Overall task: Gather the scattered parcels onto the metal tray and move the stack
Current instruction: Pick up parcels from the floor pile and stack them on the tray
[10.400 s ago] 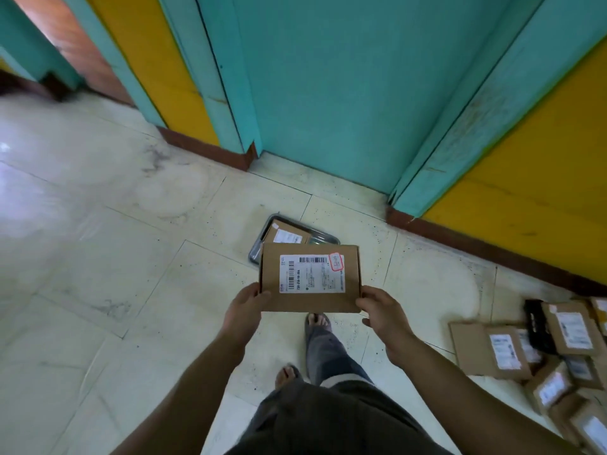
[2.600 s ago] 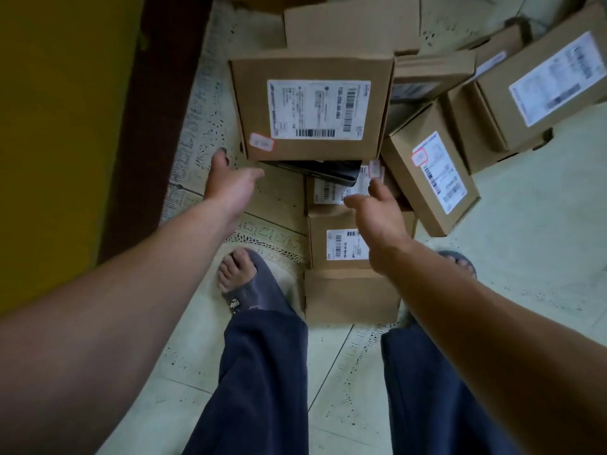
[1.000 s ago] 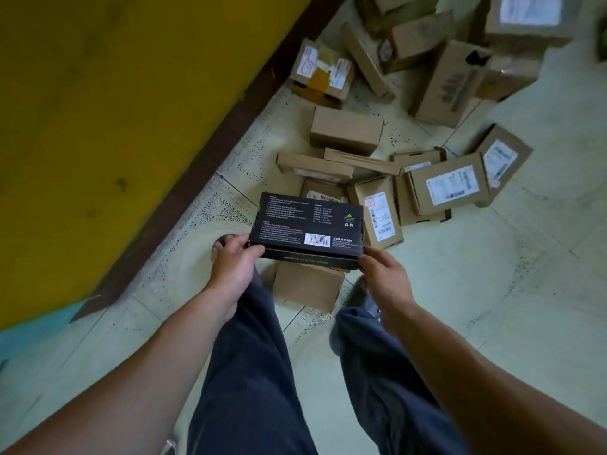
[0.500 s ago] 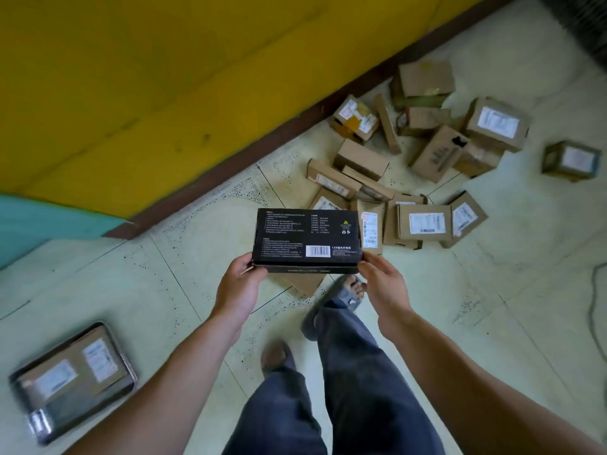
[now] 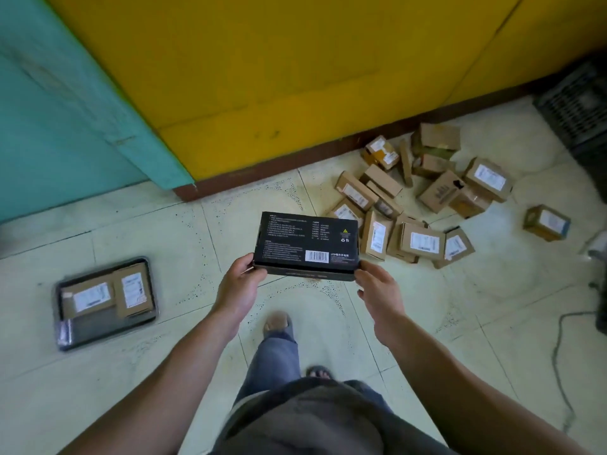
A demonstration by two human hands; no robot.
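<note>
I read this as soft, dim daylight with no hard shadows anywhere on the floor (image 5: 460, 323). The yellow wall (image 5: 295, 77) is heavily saturated and tints the tiles greenish. The box (image 5: 307, 244) is the sharpest thing I have: its barcode shows, but the fine print does not resolve. The tray (image 5: 98, 331) near the floor's left edge is smeared, and its labels are unreadable. The crate (image 5: 578, 106) in the top right corner sinks into shade. The wide lens bows the wall's base and stretches the bottom corners.

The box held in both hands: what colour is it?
The box is black with white print and a white barcode patch, seen best in the head view.
</note>
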